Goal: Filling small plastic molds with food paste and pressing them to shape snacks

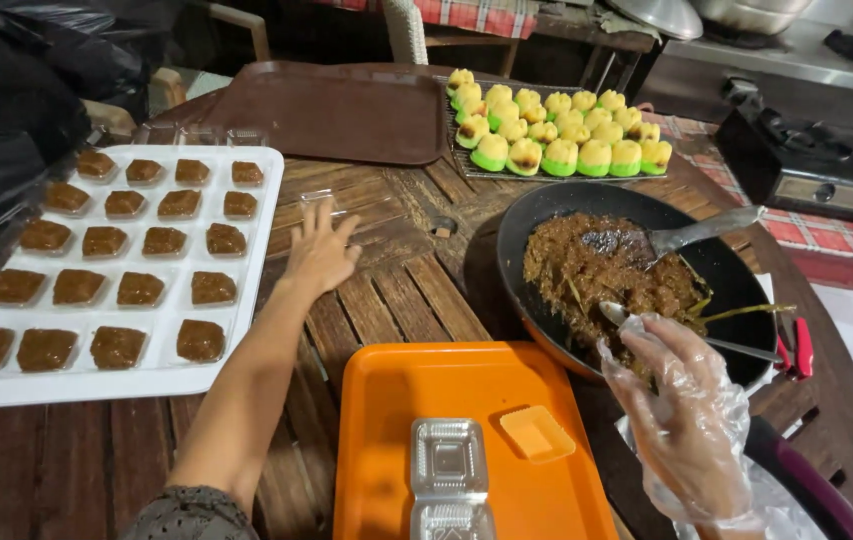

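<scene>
Left hand (321,250), fingers spread on a clear lid (319,200) left of the pan (537,215); gloved right hand (692,420) clamps a spoon (637,318) scooping filling (597,270).

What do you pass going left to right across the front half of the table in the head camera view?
White tray of brown filled cups → left hand on the wooden table → orange tray with clear plastic containers → black pan of brown filling → gloved right hand holding a spoon.

A round wooden surface (397,290) carries a white tray (257,215) at nine o'clock, a brown tray (337,110) at twelve, a wire rack (467,172) of cakes at one, a black pan (737,290) at three and an orange tray (387,440) at six.
</scene>
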